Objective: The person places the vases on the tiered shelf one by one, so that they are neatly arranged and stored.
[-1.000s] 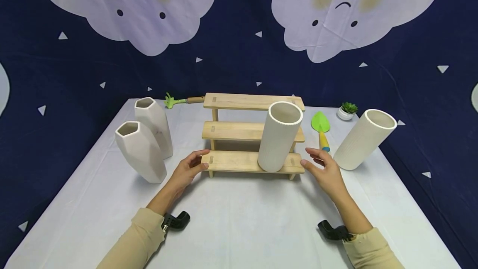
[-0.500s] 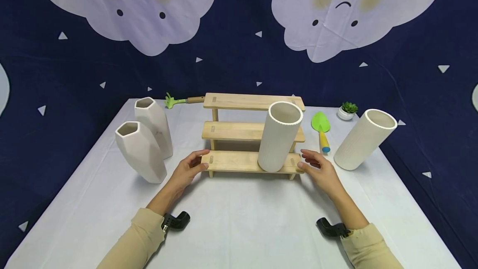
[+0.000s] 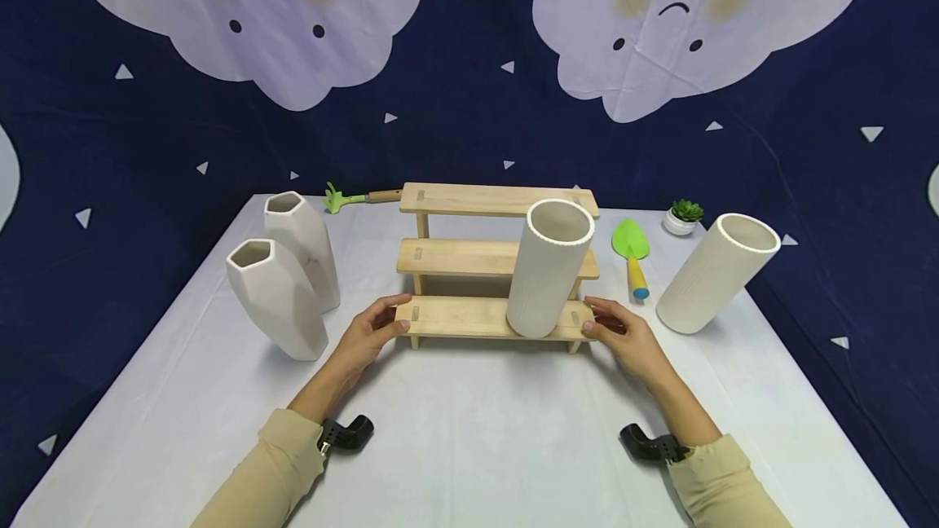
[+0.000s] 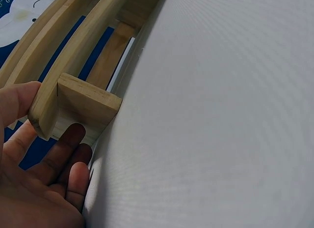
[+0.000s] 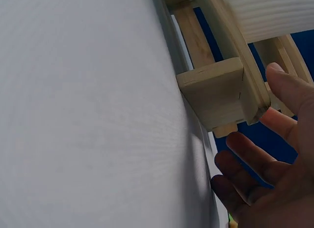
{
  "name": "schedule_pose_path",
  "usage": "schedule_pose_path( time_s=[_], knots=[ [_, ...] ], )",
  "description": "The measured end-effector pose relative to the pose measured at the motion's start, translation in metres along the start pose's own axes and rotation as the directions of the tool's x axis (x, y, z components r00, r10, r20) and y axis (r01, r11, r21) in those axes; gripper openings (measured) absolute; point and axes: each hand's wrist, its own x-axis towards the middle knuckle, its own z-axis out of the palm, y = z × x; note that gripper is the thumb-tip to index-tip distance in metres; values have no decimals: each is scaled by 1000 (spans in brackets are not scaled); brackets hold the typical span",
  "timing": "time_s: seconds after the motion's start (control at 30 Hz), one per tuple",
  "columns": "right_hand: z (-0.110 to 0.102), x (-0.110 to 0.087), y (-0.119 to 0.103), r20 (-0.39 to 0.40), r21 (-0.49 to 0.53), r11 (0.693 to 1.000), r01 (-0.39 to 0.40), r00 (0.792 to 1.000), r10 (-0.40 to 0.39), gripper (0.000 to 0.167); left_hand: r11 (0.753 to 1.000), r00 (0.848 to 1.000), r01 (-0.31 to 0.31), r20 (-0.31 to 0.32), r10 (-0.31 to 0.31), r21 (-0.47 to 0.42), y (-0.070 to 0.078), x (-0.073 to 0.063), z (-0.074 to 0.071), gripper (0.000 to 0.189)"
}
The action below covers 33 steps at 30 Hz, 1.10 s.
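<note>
A three-step wooden stand (image 3: 469,316) sits mid-table, with a ribbed white cylinder vase (image 3: 548,267) upright on its lowest step. My left hand (image 3: 387,314) is at that step's left end, thumb against the board and fingers straight beside the leg. The left wrist view shows the stand's end (image 4: 83,102) with my left hand (image 4: 44,174) spread below it. My right hand (image 3: 597,318) is at the step's right end, fingers relaxed and apart. In the right wrist view the stand's leg (image 5: 216,90) is close to my right hand (image 5: 265,159), with the vase (image 5: 274,12) above.
Two faceted white vases (image 3: 277,298) (image 3: 302,247) stand left of the stand. A second ribbed cylinder (image 3: 715,271) stands at the right, with a green trowel (image 3: 631,247) and a small succulent pot (image 3: 682,218) behind. A green rake (image 3: 341,198) lies at the back of the white table (image 3: 469,446).
My right hand has moved left, from beside the trowel to the right end of the lowest step. The left hand and the stand have stayed put.
</note>
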Motion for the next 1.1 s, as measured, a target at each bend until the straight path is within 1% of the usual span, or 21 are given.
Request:
schedule_pose_path(
  time_s=[0.27,0.53,0.73,0.97,1.1],
  knots=[
    [0,0,3,13,11,1000,3,1000,-4,47,1000,1000,16,5,-16,6,-1,1,-1,47],
    [3,0,8,14,18,1000,-10,1000,10,48,1000,1000,7,21,-7,1,-2,1,-1,47],
    [4,1,9,17,25,999,-21,1000,20,48,1000,1000,17,11,-17,-7,-3,1,-2,47],
    [6,1,11,14,25,999,-33,999,33,49,1000,1000,26,-1,-26,17,0,-3,-2,47],
    [5,0,10,8,29,999,-37,999,37,49,999,999,37,-27,-36,28,3,-6,-1,47]
  ],
)
